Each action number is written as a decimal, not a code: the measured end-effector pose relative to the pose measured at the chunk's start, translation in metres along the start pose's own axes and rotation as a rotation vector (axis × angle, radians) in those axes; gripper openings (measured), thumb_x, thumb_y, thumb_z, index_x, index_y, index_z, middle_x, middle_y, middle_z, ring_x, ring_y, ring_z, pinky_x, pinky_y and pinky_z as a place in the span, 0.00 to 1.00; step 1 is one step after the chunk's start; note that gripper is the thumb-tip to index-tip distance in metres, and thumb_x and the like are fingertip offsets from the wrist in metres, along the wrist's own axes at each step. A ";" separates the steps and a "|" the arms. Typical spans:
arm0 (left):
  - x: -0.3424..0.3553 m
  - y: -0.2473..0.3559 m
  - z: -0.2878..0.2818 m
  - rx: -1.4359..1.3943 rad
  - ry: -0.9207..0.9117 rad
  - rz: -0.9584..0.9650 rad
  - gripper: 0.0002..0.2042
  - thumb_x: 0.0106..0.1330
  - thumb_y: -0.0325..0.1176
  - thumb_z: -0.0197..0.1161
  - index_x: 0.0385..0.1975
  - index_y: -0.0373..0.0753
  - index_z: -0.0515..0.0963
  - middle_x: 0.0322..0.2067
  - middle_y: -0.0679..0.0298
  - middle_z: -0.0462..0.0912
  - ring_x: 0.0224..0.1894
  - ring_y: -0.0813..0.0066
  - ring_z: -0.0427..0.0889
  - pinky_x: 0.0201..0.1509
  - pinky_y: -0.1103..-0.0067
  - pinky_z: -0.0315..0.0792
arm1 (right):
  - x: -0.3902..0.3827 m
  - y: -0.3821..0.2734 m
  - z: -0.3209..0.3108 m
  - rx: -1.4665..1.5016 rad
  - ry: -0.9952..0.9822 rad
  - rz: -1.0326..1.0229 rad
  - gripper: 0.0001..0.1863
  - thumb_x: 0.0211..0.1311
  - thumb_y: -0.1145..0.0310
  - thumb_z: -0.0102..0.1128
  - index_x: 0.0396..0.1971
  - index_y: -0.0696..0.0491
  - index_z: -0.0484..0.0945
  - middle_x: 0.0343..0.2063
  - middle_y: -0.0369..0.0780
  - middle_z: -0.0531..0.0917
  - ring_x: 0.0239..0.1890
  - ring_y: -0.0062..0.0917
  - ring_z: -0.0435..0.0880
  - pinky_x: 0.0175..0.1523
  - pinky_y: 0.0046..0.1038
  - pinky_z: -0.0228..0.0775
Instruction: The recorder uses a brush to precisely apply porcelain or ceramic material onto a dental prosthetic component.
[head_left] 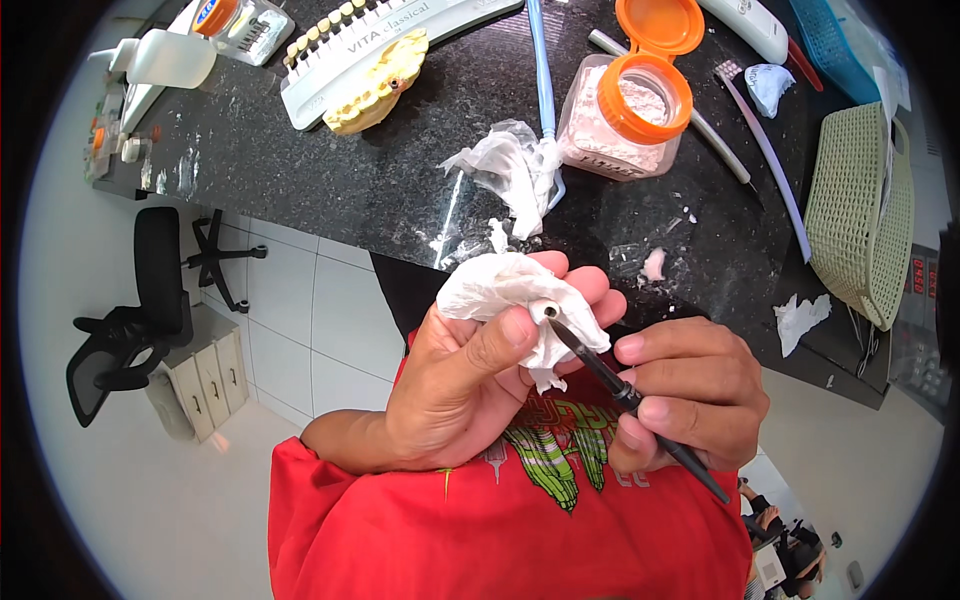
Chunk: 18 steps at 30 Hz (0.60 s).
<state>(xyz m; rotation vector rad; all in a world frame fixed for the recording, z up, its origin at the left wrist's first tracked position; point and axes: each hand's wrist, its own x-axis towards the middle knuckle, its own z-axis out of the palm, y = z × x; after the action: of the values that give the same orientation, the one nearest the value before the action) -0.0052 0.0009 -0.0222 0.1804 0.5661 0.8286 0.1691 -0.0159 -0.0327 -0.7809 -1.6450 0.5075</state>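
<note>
Your hands are meeting over your red shirt (430, 520), on your side of the orange-topped jar (650, 136). Your left hand (450, 375) is lying palm up, half open with the fingers extended, and its thumb is pressing a white tissue (490, 285) against them. A small whitish piece (541, 308) with a dark hole is sitting in the tissue beside your thumb tip, nearer you than the jar and a little to its left. Your right hand (700, 395) is closing its thumb and fingers around a slim black tool (622, 395). The tool is slanting toward the piece, its tip lying right by the hole; you cannot tell whether they are touching.

Beyond your hands, a pink lump (654, 264) is resting on the dark table (330, 180), on the near side of the jar. The jar is standing with its lid flipped open, showing pale pink powder. Just left of it, crumpled clear film (515, 175) is lying against a pale blue stick (543, 75). Farther left, a yellowish dental model (380, 90) is leaning by a grey tooth-shade holder (440, 30). To the jar's right, a purple brush (775, 160) is lying lengthwise, and past it a pale green basket (855, 215) is standing near the table's edge.
</note>
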 end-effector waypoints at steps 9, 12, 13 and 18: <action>0.000 0.000 0.002 -0.001 -0.008 0.004 0.19 0.64 0.32 0.52 0.55 0.44 0.63 0.52 0.58 0.71 0.57 0.55 0.65 0.55 0.66 0.70 | -0.001 0.000 0.001 0.000 0.011 0.003 0.11 0.50 0.68 0.64 0.29 0.57 0.73 0.21 0.40 0.78 0.26 0.31 0.82 0.23 0.23 0.77; 0.001 0.000 0.001 -0.011 -0.012 0.000 0.19 0.64 0.32 0.52 0.55 0.43 0.63 0.52 0.58 0.70 0.58 0.54 0.65 0.56 0.66 0.70 | -0.001 0.000 0.000 -0.006 0.009 -0.002 0.11 0.50 0.67 0.64 0.29 0.56 0.73 0.21 0.40 0.78 0.26 0.31 0.82 0.23 0.23 0.77; 0.000 0.000 0.001 -0.011 -0.011 0.001 0.19 0.64 0.32 0.52 0.55 0.43 0.63 0.52 0.58 0.70 0.58 0.54 0.65 0.56 0.66 0.70 | -0.001 0.000 0.000 -0.006 0.009 -0.002 0.11 0.50 0.67 0.64 0.29 0.56 0.73 0.21 0.40 0.78 0.26 0.31 0.82 0.23 0.23 0.77; 0.000 0.000 0.000 -0.018 -0.015 0.005 0.19 0.64 0.31 0.51 0.55 0.43 0.63 0.52 0.57 0.70 0.58 0.54 0.65 0.56 0.66 0.70 | 0.000 0.000 0.000 0.003 -0.009 0.006 0.11 0.50 0.67 0.64 0.29 0.56 0.73 0.22 0.40 0.79 0.27 0.31 0.82 0.23 0.23 0.77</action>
<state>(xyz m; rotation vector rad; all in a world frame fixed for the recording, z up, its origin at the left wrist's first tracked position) -0.0054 0.0006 -0.0225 0.1717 0.5446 0.8366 0.1694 -0.0162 -0.0329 -0.7825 -1.6505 0.5191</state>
